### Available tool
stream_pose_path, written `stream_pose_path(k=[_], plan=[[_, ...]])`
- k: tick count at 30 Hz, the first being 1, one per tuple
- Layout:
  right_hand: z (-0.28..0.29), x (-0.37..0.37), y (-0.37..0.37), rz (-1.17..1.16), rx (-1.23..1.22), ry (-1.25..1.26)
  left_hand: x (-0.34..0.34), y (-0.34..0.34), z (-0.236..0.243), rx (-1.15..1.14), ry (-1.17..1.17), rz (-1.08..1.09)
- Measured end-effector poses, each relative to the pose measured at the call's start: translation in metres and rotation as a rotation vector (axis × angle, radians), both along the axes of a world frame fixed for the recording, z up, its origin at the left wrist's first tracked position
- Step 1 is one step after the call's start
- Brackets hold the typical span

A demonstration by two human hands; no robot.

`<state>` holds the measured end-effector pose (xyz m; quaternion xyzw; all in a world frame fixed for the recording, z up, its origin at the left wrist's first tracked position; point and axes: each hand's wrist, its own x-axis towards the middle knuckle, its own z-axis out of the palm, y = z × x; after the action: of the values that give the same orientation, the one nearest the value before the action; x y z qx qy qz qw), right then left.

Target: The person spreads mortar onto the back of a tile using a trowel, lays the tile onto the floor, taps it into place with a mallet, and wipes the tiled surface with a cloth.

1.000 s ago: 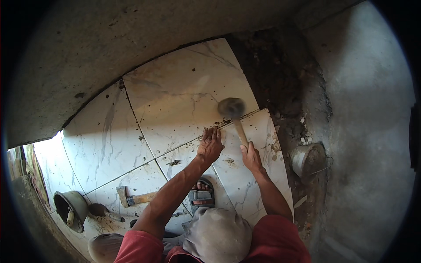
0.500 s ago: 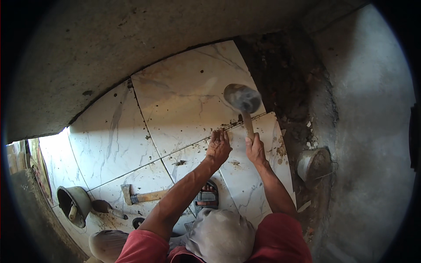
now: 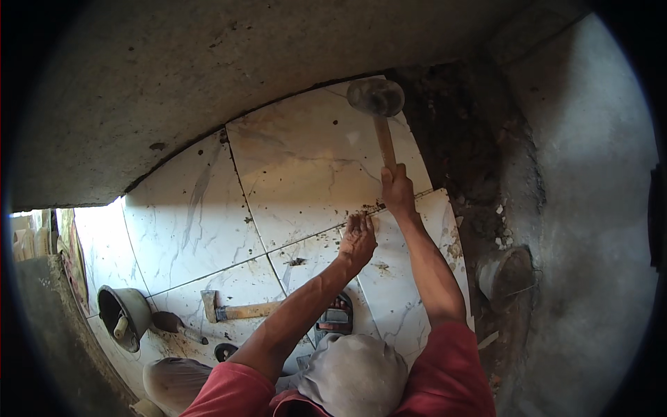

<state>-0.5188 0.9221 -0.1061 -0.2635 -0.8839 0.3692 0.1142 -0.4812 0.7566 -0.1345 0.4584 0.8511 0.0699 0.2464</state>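
My right hand (image 3: pixel 398 189) is closed around the wooden handle of a mallet (image 3: pixel 384 142). Its dark, rounded head is raised over the far marbled white tile (image 3: pixel 306 163), close to that tile's right edge. My left hand (image 3: pixel 358 240) rests with fingers stretched out on the nearer tile, its fingertips beside the joint between the two rows. Dark crumbs of mortar lie along this joint. Part of the nearer tile (image 3: pixel 417 278) is hidden by my forearms.
To the left, a hammer (image 3: pixel 240 311) with a wooden handle lies on the tiles, near a trowel (image 3: pixel 177 325) and a tipped bucket (image 3: pixel 142 313). A strip of dark soil (image 3: pixel 451 132) and a pipe end (image 3: pixel 495 278) border the grey wall (image 3: pixel 583 208) at right.
My right hand has lifted the mallet up and away from the joint, toward the far side. My left hand stays by the joint. The whole view has shifted slightly.
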Motion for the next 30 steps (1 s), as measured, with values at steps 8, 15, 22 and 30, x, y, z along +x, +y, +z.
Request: stream_pose_path(k=[8,15,22,30], plan=[[0.007,-0.005,0.002,0.000,-0.045,-0.081,-0.003,-0.001,0.001,0.000,-0.030,0.024],[0.012,0.087,-0.003,0.041,-0.037,-0.074,-0.009,-0.002,0.000,0.017,-0.005,0.018],[-0.002,0.156,-0.007,0.102,0.045,-0.252,-0.001,0.000,-0.001,0.024,0.032,0.011],[-0.006,0.148,0.003,-0.005,0.018,-0.392,0.000,0.004,-0.004,-0.007,0.011,0.000]])
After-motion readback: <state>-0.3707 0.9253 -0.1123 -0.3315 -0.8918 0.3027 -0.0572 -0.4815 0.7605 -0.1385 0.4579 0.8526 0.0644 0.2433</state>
